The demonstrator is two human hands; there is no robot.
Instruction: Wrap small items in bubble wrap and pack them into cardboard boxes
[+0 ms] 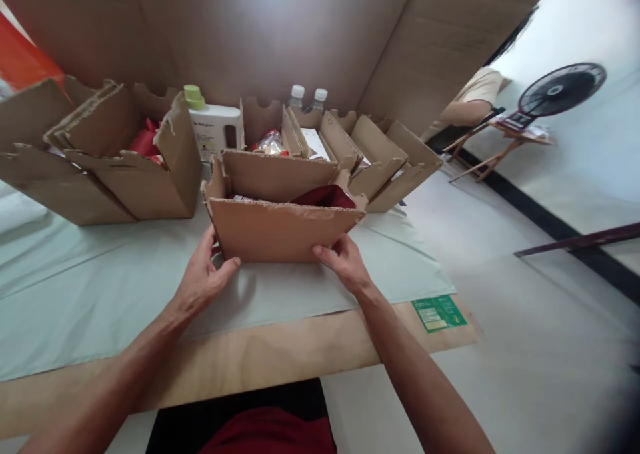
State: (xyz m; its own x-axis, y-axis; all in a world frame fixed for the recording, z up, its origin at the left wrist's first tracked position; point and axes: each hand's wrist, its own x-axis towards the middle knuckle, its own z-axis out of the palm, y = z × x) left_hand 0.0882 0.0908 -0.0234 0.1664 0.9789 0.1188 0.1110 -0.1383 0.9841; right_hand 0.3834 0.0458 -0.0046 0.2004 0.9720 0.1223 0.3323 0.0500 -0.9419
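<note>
An open cardboard box [280, 227] stands on the counter [280, 354], on the pale sheet [100, 294] that covers most of the top, and both hands are on the box's near wall. The left hand [203, 277] takes the box's near left corner: its thumb lies along the bottom edge of the front wall and its fingers wrap around the side, so its grip is closed on the cardboard. The right hand [345, 261] holds the box's near right corner, thumb flat on the front and fingers curled behind the edge, a grip likewise clasped on the box. The top edges of the box are torn and ragged.

Inside the box, toward its right end, lies a dark red cloth [325, 196] (only a fold of it shows over the rim). Behind the box and to its left stands a white bottle [215, 129] with a green cap. Further left of the box sits a larger carton [135, 174] with something red in it. Behind the box and to its right is another opened carton [385, 161], and beyond that two clear bottles [297, 96] with white caps stand side by side. A green label [439, 313] sits on the counter's edge, to the right of the box and nearer the person. Well off to the right of the box, a black fan [560, 91] rests on a folding stand, with another person's arm [475, 94] just beside it.
</note>
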